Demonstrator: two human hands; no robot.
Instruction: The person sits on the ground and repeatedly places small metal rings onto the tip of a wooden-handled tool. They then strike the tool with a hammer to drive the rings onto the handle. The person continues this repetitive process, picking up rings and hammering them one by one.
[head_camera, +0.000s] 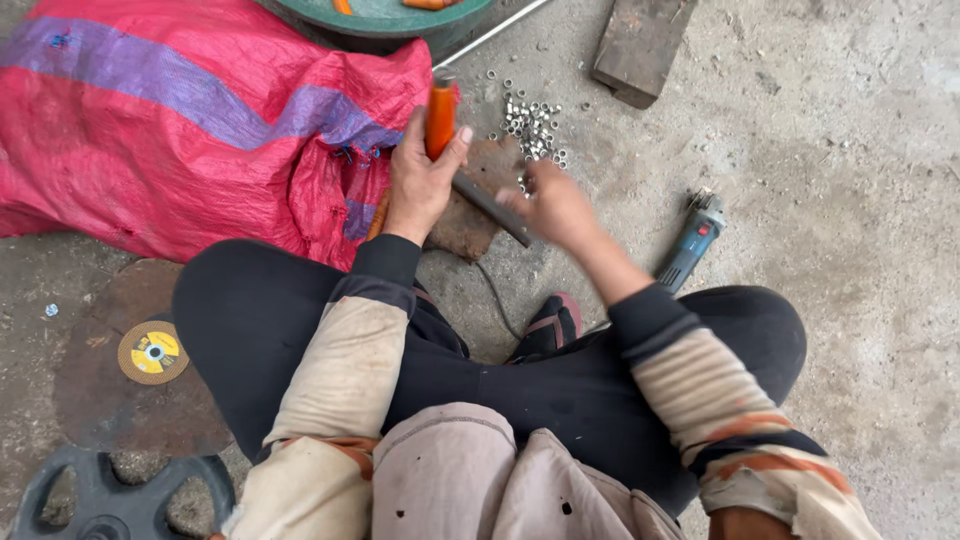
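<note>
Hands work low over the concrete floor in front of our crossed legs. Our left hand holds an orange-handled tool upright, fingers wrapped firmly around the handle and thumb raised beside it. Our right hand is blurred by motion; it lies against the upper end of a dark metal bar, and its fingers appear curled on the bar, though we cannot tell how tightly. The bar lies slantwise over a rusty plate on the floor, between the two hands.

Progress, as far as we can judge: a scatter of small silver rings lies on the floor just beyond the hands, which suggests pieces already produced. How many remain to be made is not shown.

Containers: a green basin at the top edge holds a few orange items, mostly cropped. A red woven sack with a purple stripe lies at left; its contents are hidden.

Nearby, a blue angle grinder rests on the floor at right, apart from the hands. A yellow cutting disc lies at left, near a black wheel-like part.
</note>
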